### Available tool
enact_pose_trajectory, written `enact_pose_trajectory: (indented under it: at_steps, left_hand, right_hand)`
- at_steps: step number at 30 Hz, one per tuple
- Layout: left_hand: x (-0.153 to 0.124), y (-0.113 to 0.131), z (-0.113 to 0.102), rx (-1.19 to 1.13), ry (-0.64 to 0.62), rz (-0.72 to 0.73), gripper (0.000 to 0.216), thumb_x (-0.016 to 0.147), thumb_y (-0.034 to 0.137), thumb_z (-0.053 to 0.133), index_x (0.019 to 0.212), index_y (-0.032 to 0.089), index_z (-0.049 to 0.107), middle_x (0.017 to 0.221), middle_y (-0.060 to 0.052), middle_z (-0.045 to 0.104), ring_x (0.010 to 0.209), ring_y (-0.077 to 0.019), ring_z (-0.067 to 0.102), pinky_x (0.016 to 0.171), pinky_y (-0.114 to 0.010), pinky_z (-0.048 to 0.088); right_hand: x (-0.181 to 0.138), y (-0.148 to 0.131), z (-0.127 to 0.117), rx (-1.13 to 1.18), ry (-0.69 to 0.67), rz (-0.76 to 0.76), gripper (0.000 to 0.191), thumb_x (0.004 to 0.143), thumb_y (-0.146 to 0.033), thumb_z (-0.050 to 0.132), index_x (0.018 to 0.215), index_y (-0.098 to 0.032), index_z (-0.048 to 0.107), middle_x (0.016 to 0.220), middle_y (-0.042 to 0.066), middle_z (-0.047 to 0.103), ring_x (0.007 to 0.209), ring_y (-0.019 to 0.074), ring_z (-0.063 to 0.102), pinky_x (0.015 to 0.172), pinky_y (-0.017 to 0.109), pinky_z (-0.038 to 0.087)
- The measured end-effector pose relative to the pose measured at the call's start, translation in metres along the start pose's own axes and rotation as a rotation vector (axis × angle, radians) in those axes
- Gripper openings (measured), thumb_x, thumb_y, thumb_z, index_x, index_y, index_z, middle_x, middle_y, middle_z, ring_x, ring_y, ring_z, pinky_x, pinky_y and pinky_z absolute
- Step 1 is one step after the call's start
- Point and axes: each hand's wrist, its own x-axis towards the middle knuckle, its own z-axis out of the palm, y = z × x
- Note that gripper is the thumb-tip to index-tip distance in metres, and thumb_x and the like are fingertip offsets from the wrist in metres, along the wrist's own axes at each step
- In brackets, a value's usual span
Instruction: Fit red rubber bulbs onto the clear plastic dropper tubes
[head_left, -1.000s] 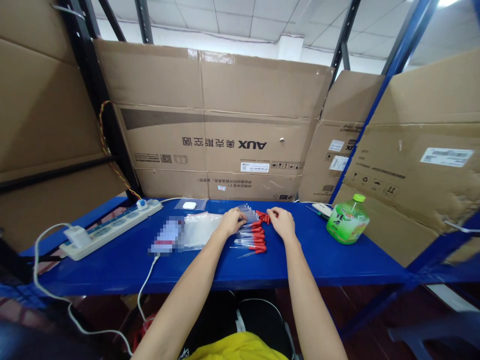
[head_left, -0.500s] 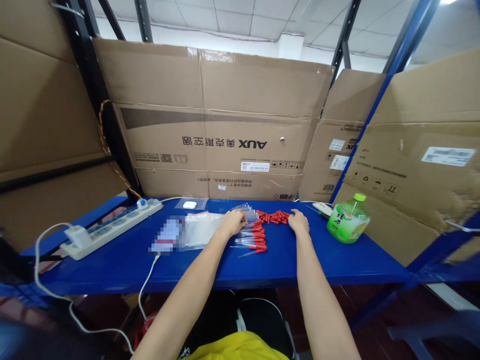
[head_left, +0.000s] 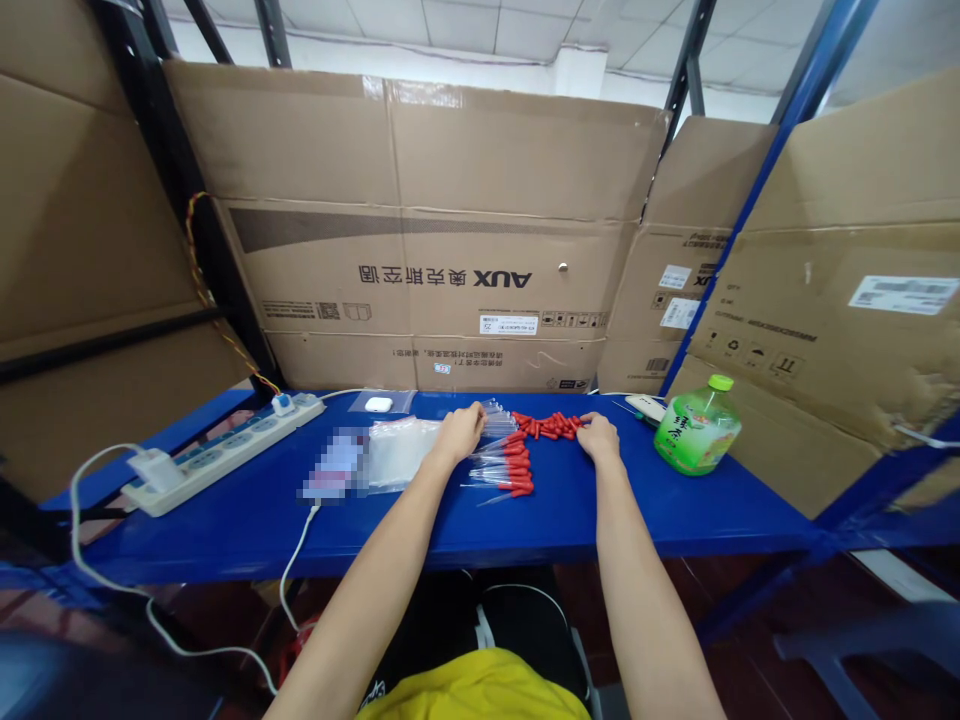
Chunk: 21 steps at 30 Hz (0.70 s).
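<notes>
My left hand is at the left end of a pile of clear dropper tubes, its fingers pinched on a tube there; the exact grip is partly hidden. At the right edge of a heap of loose red rubber bulbs, my right hand has its fingertips closed on a bulb, mostly covered by the fingers. Between my forearms, several droppers lie in a column, clear tubes pointing left and red bulbs fitted on their right ends.
Clear plastic bags and a phone with a blurred screen lie left. A power strip runs along the left edge. A green bottle stands right, near a white-handled tool. Cardboard walls the blue table.
My left hand has moved slightly left, off the finished droppers to the tube pile's end. My right hand's fingers have curled in at the bulb heap. The view has shifted a little.
</notes>
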Motion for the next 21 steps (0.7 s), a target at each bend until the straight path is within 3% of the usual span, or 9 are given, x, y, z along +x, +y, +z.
enact_pose_trajectory:
  at_steps: [4, 11, 14, 16, 18, 21]
  left_hand:
    - [0.008, 0.0, 0.003, -0.306, 0.124, -0.068, 0.006, 0.083, 0.022, 0.067, 0.078, 0.02, 0.068, 0.072, -0.004, 0.068, 0.068, -0.0184, 0.06, 0.068, -0.027, 0.042]
    - [0.013, 0.005, 0.002, -0.928, 0.261, -0.251, 0.03, 0.083, 0.044, 0.071, 0.084, 0.014, 0.072, 0.069, -0.001, 0.058, 0.055, -0.0083, 0.048, 0.049, -0.019, 0.034]
    - [0.01, 0.01, 0.003, -1.1, 0.285, -0.28, 0.035, 0.083, 0.049, 0.073, 0.087, 0.014, 0.07, 0.073, 0.0, 0.056, 0.054, -0.0057, 0.049, 0.047, -0.017, 0.034]
    - [0.009, 0.015, 0.003, -1.186, 0.294, -0.293, 0.034, 0.085, 0.048, 0.072, 0.086, 0.015, 0.066, 0.079, -0.001, 0.059, 0.056, -0.0054, 0.053, 0.047, -0.016, 0.035]
    - [0.008, 0.019, 0.003, -1.263, 0.291, -0.311, 0.032, 0.088, 0.047, 0.069, 0.085, 0.016, 0.061, 0.085, -0.003, 0.063, 0.059, -0.0065, 0.057, 0.05, -0.016, 0.04]
    - [0.008, 0.026, 0.003, -1.359, 0.275, -0.349, 0.028, 0.093, 0.043, 0.063, 0.085, 0.017, 0.055, 0.088, -0.006, 0.069, 0.06, -0.0083, 0.061, 0.055, -0.018, 0.045]
  right_hand:
    - [0.001, 0.001, 0.002, 0.011, 0.024, 0.036, 0.039, 0.076, -0.015, 0.064, 0.113, -0.018, 0.075, 0.108, 0.015, 0.075, 0.104, 0.0299, 0.07, 0.088, 0.035, 0.053]
    - [-0.007, -0.003, -0.006, 0.072, 0.195, 0.088, 0.027, 0.084, -0.023, 0.059, 0.102, -0.016, 0.078, 0.103, 0.02, 0.075, 0.099, 0.0323, 0.07, 0.087, 0.038, 0.051]
    - [-0.016, -0.015, -0.011, 0.193, 0.373, 0.005, 0.028, 0.087, -0.027, 0.054, 0.098, -0.015, 0.076, 0.098, 0.019, 0.076, 0.096, 0.0326, 0.07, 0.085, 0.04, 0.051]
    - [-0.023, -0.028, -0.01, 0.304, 0.419, -0.112, 0.029, 0.088, -0.029, 0.051, 0.096, -0.016, 0.075, 0.092, 0.016, 0.076, 0.09, 0.0302, 0.071, 0.084, 0.039, 0.051]
    - [-0.031, -0.044, -0.003, 0.482, 0.366, -0.276, 0.028, 0.088, -0.033, 0.053, 0.096, -0.017, 0.074, 0.087, 0.012, 0.077, 0.083, 0.0263, 0.071, 0.08, 0.036, 0.052]
    - [-0.044, -0.067, 0.012, 0.805, 0.105, -0.51, 0.028, 0.082, -0.041, 0.064, 0.094, -0.017, 0.073, 0.087, 0.01, 0.077, 0.077, 0.0223, 0.07, 0.072, 0.032, 0.055]
